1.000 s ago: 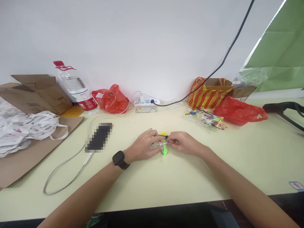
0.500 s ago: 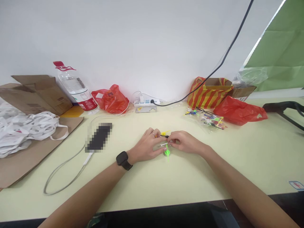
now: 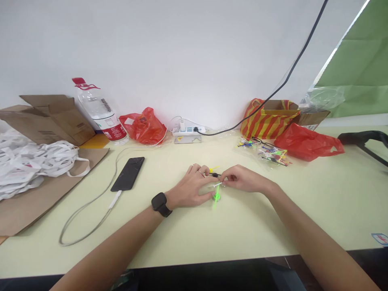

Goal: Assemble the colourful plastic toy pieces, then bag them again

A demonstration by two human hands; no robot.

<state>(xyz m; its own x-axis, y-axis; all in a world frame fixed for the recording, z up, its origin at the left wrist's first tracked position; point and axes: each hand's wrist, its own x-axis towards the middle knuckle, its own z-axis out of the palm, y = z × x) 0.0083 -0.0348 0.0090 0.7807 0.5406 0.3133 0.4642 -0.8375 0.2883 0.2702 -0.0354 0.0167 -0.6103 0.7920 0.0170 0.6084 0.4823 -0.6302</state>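
Note:
My right hand [image 3: 242, 178] has thumb and fingertips pinched at the right end of a thin white stick [image 3: 218, 184]. Opposite it, my left hand [image 3: 192, 190] rests on the table with its fingers apart; the thumb tip touches or nearly touches a small bright green propeller-like piece [image 3: 217, 197]. The left index finger reaches toward a small black part [image 3: 215, 175]. A yellow piece [image 3: 214, 169] lies just behind it, partly covered by the left fingers. How these pieces join is too small to tell.
A bag of colourful small parts [image 3: 273, 154] lies at the back right, beside a red plastic bag [image 3: 309, 142]. On the left are a phone [image 3: 127, 173] on a charging cable, a large bottle [image 3: 112, 127] and white straps [image 3: 54, 159]. A power strip [image 3: 189, 129] sits by the wall.
My right hand and the white stick have shifted slightly right against the green piece. My left hand keeps nearly the same place. The whole view has moved a little.

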